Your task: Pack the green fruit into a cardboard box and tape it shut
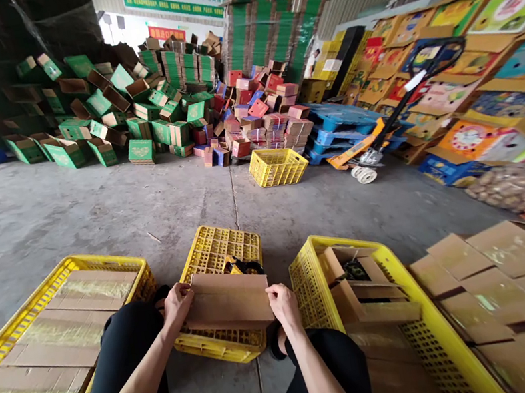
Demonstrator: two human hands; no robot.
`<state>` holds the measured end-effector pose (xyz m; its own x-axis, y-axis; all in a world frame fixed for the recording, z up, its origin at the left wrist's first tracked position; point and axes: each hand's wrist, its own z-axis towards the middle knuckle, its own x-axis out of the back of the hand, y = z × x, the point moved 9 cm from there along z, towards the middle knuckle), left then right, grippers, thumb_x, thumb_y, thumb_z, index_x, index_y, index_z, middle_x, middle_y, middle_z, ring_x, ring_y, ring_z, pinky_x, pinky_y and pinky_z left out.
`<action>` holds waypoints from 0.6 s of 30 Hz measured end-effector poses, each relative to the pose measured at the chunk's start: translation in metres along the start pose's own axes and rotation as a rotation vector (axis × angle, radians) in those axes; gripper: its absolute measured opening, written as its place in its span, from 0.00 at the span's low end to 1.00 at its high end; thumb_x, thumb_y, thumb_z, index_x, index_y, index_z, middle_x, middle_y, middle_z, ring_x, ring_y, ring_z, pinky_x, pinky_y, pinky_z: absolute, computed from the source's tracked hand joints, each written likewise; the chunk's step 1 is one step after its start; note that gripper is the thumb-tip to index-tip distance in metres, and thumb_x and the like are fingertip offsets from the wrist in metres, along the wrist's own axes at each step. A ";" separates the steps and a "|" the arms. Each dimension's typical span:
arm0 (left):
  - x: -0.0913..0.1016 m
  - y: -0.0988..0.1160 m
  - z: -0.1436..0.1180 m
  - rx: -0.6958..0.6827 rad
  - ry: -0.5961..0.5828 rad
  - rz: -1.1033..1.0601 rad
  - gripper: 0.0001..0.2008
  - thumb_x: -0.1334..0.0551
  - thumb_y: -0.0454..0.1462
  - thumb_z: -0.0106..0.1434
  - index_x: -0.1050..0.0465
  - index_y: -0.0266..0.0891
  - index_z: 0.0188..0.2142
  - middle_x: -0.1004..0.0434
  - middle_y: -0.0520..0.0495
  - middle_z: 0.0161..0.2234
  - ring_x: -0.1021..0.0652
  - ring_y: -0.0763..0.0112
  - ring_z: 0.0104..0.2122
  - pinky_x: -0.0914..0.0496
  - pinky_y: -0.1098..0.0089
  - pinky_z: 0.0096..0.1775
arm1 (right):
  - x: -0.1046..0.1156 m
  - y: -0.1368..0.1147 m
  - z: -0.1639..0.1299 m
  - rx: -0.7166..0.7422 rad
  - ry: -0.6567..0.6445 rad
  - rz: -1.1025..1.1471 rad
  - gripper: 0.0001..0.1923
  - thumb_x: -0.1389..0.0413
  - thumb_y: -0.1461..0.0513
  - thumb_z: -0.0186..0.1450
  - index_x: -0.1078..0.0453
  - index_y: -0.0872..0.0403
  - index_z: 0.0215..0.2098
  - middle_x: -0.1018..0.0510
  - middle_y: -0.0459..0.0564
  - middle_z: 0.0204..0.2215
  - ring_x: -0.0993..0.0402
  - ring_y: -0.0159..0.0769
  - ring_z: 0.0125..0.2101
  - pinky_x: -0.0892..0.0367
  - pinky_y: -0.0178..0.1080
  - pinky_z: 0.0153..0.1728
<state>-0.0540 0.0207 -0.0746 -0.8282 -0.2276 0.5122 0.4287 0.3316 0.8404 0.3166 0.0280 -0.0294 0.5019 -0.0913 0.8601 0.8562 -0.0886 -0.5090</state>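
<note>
Between my knees a cardboard box (pixel 230 300) rests on an upturned yellow crate (pixel 217 245), its top flaps folded in to a seam. My left hand (pixel 178 304) is closed on the box's left end, and my right hand (pixel 282 302) pinches its right end. Just behind the box lies a yellow and black tape dispenser (pixel 240 265), partly hidden by it. To my left, a yellow crate (pixel 141 270) holds several taped boxes (pixel 53 335). On my right, another yellow crate (pixel 313 275) contains boxes, one with open flaps (pixel 346 297) and something dark inside.
Taped cardboard boxes (pixel 506 282) are stacked at the far right. Ahead stand a yellow crate (pixel 278 166), an orange pallet jack (pixel 361 152) and blue pallets (pixel 337 119). Green boxes (pixel 140 150) lie in a heap farther back. Colourful cartons (pixel 469 72) line the right side.
</note>
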 end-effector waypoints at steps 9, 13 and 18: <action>0.004 0.001 0.000 0.008 0.009 0.068 0.15 0.36 0.39 0.60 0.20 0.36 0.45 0.14 0.43 0.40 0.16 0.58 0.44 0.26 0.68 0.44 | -0.002 -0.002 -0.005 0.004 0.054 -0.022 0.16 0.49 0.70 0.66 0.19 0.54 0.38 0.19 0.55 0.42 0.20 0.41 0.46 0.30 0.37 0.50; 0.001 0.000 -0.001 0.023 -0.019 0.086 0.13 0.36 0.38 0.62 0.17 0.35 0.44 0.13 0.42 0.42 0.15 0.57 0.46 0.26 0.69 0.45 | -0.004 0.007 -0.002 -0.041 0.066 0.007 0.17 0.48 0.69 0.64 0.21 0.55 0.45 0.17 0.55 0.43 0.20 0.42 0.48 0.29 0.40 0.53; -0.003 -0.002 -0.003 0.037 -0.046 0.122 0.13 0.36 0.37 0.65 0.15 0.36 0.44 0.12 0.41 0.43 0.15 0.55 0.48 0.26 0.69 0.45 | -0.011 0.023 0.004 -0.120 0.013 0.040 0.15 0.45 0.67 0.64 0.18 0.54 0.44 0.13 0.54 0.42 0.16 0.42 0.45 0.26 0.38 0.49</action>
<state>-0.0514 0.0176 -0.0775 -0.7870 -0.1411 0.6006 0.5142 0.3880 0.7649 0.3308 0.0310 -0.0503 0.5334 -0.1101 0.8386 0.8140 -0.2025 -0.5444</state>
